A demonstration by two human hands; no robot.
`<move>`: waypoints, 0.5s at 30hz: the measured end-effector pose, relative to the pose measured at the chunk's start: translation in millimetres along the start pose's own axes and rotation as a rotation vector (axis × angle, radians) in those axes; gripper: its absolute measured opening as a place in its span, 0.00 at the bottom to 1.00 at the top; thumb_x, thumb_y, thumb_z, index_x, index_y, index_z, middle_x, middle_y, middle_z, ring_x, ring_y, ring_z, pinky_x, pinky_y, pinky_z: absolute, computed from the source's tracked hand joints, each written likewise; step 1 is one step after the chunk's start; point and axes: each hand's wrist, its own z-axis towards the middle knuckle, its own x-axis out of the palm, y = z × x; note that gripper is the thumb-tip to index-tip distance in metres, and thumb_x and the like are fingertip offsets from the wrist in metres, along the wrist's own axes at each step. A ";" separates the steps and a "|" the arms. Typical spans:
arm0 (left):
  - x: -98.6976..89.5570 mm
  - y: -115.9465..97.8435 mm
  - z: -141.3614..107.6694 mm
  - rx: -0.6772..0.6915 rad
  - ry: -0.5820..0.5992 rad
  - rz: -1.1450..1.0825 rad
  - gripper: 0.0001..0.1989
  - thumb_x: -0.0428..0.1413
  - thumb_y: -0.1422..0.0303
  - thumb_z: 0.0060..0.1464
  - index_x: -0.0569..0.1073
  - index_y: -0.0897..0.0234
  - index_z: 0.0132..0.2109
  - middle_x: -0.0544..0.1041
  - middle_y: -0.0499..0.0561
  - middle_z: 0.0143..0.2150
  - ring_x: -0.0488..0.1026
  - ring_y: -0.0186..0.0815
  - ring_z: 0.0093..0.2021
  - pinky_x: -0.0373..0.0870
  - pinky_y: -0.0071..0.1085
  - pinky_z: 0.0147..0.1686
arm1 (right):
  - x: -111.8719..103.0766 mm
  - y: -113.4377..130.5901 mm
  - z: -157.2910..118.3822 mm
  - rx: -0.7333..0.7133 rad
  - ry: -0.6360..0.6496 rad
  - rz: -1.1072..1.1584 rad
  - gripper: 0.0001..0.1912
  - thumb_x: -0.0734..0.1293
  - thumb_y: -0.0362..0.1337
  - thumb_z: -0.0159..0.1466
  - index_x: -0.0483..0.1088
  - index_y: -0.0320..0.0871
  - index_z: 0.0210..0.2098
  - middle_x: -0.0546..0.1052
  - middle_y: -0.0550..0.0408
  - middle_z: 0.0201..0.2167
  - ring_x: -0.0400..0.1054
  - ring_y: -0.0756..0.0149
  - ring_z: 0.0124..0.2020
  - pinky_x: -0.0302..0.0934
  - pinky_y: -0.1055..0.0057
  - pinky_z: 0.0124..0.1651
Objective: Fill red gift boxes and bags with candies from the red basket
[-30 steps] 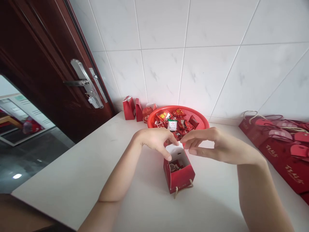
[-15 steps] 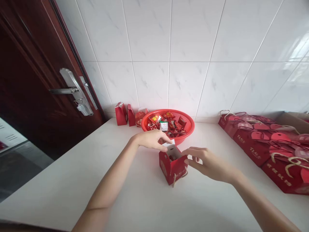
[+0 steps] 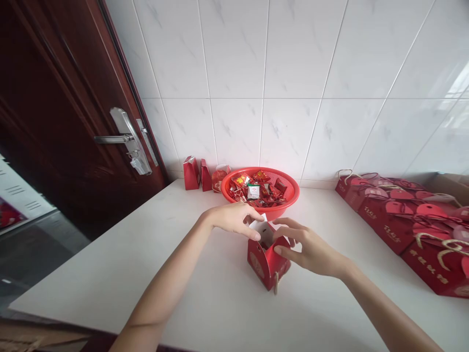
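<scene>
In front of me a small red gift box (image 3: 264, 266) stands on the white tabletop (image 3: 205, 303), its top open and its inside pale. Some small contents show within, too shaded to name. My left hand (image 3: 234, 221) grips the box's far left edge, thumb at the rim and fingers around a white inner flap. With thumb and fingers, my right hand (image 3: 306, 244) pinches the right-hand panel, which bends inward. A twine handle (image 3: 276, 283) hangs at the box's near side. Right behind is a red plastic basket (image 3: 271, 213) of wrapped sweets (image 3: 253, 191).
Several red boxes with twine handles (image 3: 392, 215) stand in rows at the right, beside an open cardboard box (image 3: 449, 188). Three small red packets (image 3: 191, 173) stand by the tiled wall (image 3: 238, 63). A dark red door (image 3: 73, 98) with a metal handle (image 3: 113, 139) is at the left.
My right hand has shifted left and inward over the box's rim, and the right panel now bends in. My left thumb sits lower at the rim. The view has turned slightly left.
</scene>
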 end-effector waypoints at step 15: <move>15.1 -21.0 21.8 -0.079 0.069 -0.111 0.34 0.66 0.52 0.51 0.74 0.54 0.63 0.75 0.51 0.47 0.74 0.39 0.45 0.69 0.31 0.43 | 13.9 -35.6 -7.7 0.203 -0.121 -0.018 0.17 0.61 0.45 0.72 0.66 0.53 0.58 0.72 0.50 0.58 0.75 0.66 0.34 0.73 0.60 0.40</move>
